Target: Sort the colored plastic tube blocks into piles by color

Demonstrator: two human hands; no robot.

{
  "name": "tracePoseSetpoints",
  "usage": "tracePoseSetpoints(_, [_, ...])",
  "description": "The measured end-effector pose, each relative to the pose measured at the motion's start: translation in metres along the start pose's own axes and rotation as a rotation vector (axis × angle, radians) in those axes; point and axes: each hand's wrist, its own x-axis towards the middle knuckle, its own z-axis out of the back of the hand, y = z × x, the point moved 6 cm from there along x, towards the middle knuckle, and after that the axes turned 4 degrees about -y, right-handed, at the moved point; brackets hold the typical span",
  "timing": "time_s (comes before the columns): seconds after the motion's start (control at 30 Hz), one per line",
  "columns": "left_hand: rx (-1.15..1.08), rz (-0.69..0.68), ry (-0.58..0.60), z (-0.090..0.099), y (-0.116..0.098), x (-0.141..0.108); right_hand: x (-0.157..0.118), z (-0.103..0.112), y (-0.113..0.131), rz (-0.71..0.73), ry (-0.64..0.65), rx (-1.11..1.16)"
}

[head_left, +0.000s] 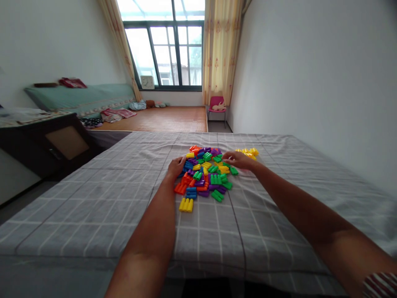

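Observation:
A mixed pile of plastic blocks in red, blue, green, yellow and purple lies on a grey checked cloth (pixel 118 198). My left hand (pixel 177 166) is at the pile's left edge, its fingers closed beside a yellow block (pixel 190 155); whether they grip it is too small to tell. My right hand (pixel 234 159) is over the pile's right side, fingers curled near green blocks (pixel 218 158), and what is between them is hidden. Behind it sits a separate group of yellow blocks (pixel 252 152). One yellow block (pixel 186 205) lies in front of the pile, nearest me.
Beyond the cloth is a low wooden platform (pixel 173 118) with clothes and soft toys on it. A dark cabinet (pixel 46 145) stands at the left. A pink chair (pixel 216 103) is by the curtain, and a white wall runs along the right.

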Motion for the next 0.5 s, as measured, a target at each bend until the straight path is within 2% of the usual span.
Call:
tracePoseSetpoints(0.07, [-0.005, -0.001, -0.009, 0.001, 0.000, 0.000, 0.000, -0.006, 0.002, -0.075, -0.045, -0.227])
tracePoseSetpoints(0.13, [-0.017, 0.004, -0.008, 0.001, -0.001, 0.000, -0.003, -0.017, 0.008, -0.090, -0.027, -0.372])
tracePoseSetpoints(0.23, [-0.024, 0.017, 0.006, 0.001, -0.003, -0.001, -0.005, -0.029, 0.017, -0.027, 0.007, -0.381])
tracePoseSetpoints(0.3, [-0.024, 0.028, 0.009, 0.002, -0.004, -0.002, -0.003, -0.024, 0.014, 0.019, 0.009, -0.287])
tracePoseSetpoints(0.4, [-0.020, 0.040, -0.004, 0.004, -0.007, -0.003, 0.009, 0.012, -0.013, 0.011, -0.062, -0.181])
tracePoseSetpoints(0.5, [-0.020, 0.041, -0.023, 0.005, -0.009, -0.004, 0.022, 0.066, -0.061, -0.128, -0.189, -0.344])
